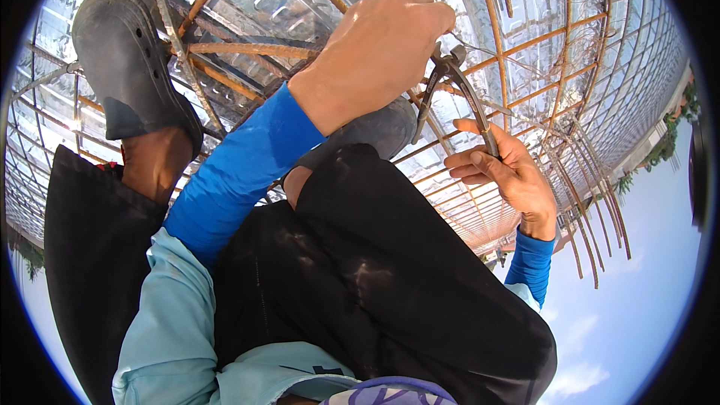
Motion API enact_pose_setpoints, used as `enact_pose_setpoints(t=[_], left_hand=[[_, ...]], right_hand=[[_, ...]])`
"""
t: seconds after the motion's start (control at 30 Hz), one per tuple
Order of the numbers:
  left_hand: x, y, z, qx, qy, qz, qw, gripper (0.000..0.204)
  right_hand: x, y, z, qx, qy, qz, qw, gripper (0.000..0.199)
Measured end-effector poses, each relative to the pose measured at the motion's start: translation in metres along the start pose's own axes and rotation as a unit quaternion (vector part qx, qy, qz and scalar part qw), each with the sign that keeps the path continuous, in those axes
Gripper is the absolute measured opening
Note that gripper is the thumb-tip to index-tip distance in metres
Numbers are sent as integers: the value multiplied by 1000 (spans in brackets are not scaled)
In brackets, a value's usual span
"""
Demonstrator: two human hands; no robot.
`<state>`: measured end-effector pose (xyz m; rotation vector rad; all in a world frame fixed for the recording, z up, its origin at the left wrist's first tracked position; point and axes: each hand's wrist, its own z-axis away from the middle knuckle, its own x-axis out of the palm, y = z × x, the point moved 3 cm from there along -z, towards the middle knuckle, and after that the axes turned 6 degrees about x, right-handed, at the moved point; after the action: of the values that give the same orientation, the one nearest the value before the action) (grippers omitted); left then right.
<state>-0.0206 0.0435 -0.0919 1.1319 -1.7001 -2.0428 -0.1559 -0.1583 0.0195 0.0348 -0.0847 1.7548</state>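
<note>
Squatting on a rusty rebar grid (525, 52), the person grips a pair of pincers (457, 90) — the right hand (502, 172) curled around the handles, the left hand (382, 52) closed in a fist just beside the tool's head, fingers pressed together. Dark clogs (127, 60) rest on the bars at the left.
</note>
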Motion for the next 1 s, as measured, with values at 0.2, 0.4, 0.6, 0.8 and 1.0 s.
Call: enact_pose_setpoints(t=[0.2,0.4,0.6,0.8,1.0], left_hand=[[20,-3,43,82,217,-4,973,23],[3,-9,57,156,159,-145,964,32],[-4,-12,67,140,76,-166,973,34],[-4,-16,69,138,57,-183,972,37],[-8,-21,65,143,63,-112,981,32]], right_hand=[[12,19,2,-19,48,-39,998,41],[34,48,-31,-180,120,-11,976,28],[70,51,-61,-264,251,-5,931,17],[85,37,-71,-249,313,6,916,16],[74,37,-71,-269,311,63,909,15]])
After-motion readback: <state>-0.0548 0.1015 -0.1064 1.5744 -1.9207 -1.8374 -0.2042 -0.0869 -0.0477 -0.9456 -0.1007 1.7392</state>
